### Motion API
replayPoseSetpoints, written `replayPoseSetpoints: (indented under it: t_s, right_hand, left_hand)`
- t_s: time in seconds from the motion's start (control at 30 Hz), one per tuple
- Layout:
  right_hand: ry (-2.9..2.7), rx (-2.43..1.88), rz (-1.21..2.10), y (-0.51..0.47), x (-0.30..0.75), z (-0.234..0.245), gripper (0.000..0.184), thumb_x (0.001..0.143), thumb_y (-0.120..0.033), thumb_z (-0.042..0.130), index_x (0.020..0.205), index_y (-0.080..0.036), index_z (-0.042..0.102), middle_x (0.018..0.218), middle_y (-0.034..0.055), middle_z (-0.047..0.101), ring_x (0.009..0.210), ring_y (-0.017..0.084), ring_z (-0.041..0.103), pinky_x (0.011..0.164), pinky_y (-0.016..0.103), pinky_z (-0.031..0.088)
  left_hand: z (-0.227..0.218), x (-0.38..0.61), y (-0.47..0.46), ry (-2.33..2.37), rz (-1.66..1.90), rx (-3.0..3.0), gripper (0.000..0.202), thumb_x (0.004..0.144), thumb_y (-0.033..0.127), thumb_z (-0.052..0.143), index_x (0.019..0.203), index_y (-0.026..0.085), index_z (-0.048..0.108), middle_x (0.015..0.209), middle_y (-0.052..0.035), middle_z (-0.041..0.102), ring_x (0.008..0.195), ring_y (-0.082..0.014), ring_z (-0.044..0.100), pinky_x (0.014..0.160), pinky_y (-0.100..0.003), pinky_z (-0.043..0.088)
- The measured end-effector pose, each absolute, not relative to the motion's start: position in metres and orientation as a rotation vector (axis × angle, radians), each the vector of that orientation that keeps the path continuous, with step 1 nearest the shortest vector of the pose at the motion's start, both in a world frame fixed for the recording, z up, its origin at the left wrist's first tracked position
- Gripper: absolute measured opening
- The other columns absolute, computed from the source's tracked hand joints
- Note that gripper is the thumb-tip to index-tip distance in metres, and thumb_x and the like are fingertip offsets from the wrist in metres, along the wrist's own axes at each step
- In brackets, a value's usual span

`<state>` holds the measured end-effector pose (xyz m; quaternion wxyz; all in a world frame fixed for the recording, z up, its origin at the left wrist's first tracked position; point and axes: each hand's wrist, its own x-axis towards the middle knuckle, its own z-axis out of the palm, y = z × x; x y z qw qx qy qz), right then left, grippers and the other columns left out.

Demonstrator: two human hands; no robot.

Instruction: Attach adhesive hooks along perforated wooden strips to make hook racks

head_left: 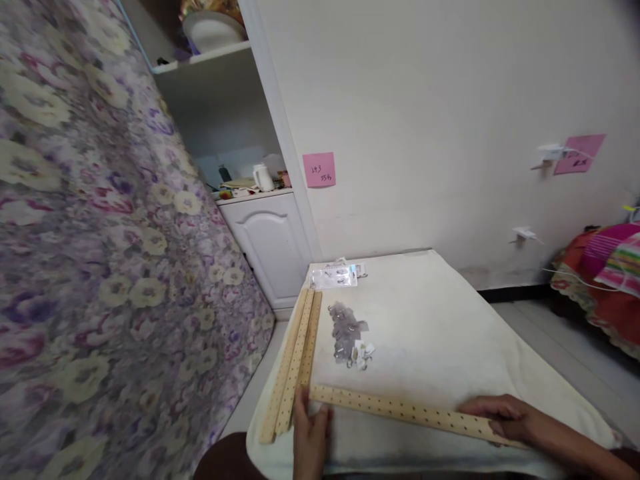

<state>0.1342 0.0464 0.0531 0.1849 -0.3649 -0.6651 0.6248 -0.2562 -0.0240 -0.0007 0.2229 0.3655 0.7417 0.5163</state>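
A long wooden strip with a row of small holes (pixel 400 408) lies across the near edge of a white cloth-covered table (pixel 450 320). My left hand (pixel 311 433) grips its left end, fingers curled round it. My right hand (pixel 505 415) holds its right end, fingers closed over the wood. Two more perforated wooden strips (pixel 296 363) lie side by side along the table's left edge, touching the held strip's left end.
A heap of small clear plastic bags with hardware (pixel 350 333) and a flat packet (pixel 336 275) lie on the cloth. A floral bedspread (pixel 100 253) fills the left. A white cabinet (pixel 270 240), pink notes on the wall (pixel 319 169) and colourful bedding (pixel 605 280) surround the table.
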Motion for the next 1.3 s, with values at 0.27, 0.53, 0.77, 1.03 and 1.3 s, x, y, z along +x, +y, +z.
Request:
replayPoseSetpoints:
  t_s: [0.27, 0.53, 0.77, 1.03, 1.3]
  right_hand:
    - [-1.855, -1.084, 1.611, 0.075, 0.146, 0.045, 0.040, 0.056, -0.042, 0.075, 0.091, -0.023, 0.072, 0.075, 0.0035, 0.067, 0.067, 0.019, 0.061, 0.057, 0.026, 0.045]
    - [-2.165, -1.212, 1.161, 0.094, 0.136, 0.036, 0.015, 0.066, -0.034, 0.062, 0.075, -0.024, 0.068, 0.081, 0.0070, 0.064, 0.078, 0.022, 0.058, 0.071, 0.033, 0.047]
    - [-2.253, -1.269, 0.946, 0.098, 0.141, 0.011, 0.033, 0.072, -0.031, 0.059, 0.104, -0.025, 0.067, 0.109, 0.0105, 0.060, 0.106, 0.026, 0.054, 0.097, 0.041, 0.040]
    - [-2.140, -1.310, 0.800, 0.087, 0.144, 0.002, 0.040, 0.074, -0.035, 0.062, 0.112, -0.025, 0.064, 0.122, 0.0110, 0.057, 0.116, 0.027, 0.049, 0.103, 0.043, 0.037]
    - [-1.990, -1.265, 0.930, 0.103, 0.055, 0.031, 0.023, 0.083, -0.036, 0.049, 0.087, -0.021, 0.066, 0.082, 0.0045, 0.065, 0.078, 0.019, 0.059, 0.071, 0.031, 0.047]
  left_hand:
    - [-0.010, -0.257, -0.018, 2.084, 1.317, 1.247, 0.060, 0.073, 0.044, 0.047, 0.121, 0.008, 0.050, 0.113, -0.0141, 0.060, 0.085, -0.0216, 0.061, 0.089, -0.041, 0.047]
    - [-0.012, -0.257, -0.010, 2.134, 1.311, 1.302, 0.052, 0.074, 0.040, 0.048, 0.117, 0.012, 0.055, 0.104, -0.0107, 0.064, 0.100, -0.0248, 0.059, 0.091, -0.040, 0.046]
    - [-0.017, -0.254, -0.009, 2.136, 1.336, 1.411, 0.044, 0.076, 0.037, 0.047, 0.113, 0.014, 0.056, 0.114, -0.0130, 0.059, 0.110, -0.0262, 0.054, 0.098, -0.043, 0.042]
    - [-0.009, -0.256, -0.010, 2.145, 1.205, 1.514, 0.044, 0.080, 0.033, 0.045, 0.119, 0.014, 0.052, 0.114, -0.0131, 0.059, 0.107, -0.0266, 0.055, 0.093, -0.043, 0.045]
    - [-0.022, -0.258, -0.010, 2.175, 1.103, 1.736, 0.043, 0.087, 0.031, 0.039, 0.126, 0.015, 0.048, 0.134, -0.0147, 0.045, 0.127, -0.0263, 0.041, 0.106, -0.046, 0.036]
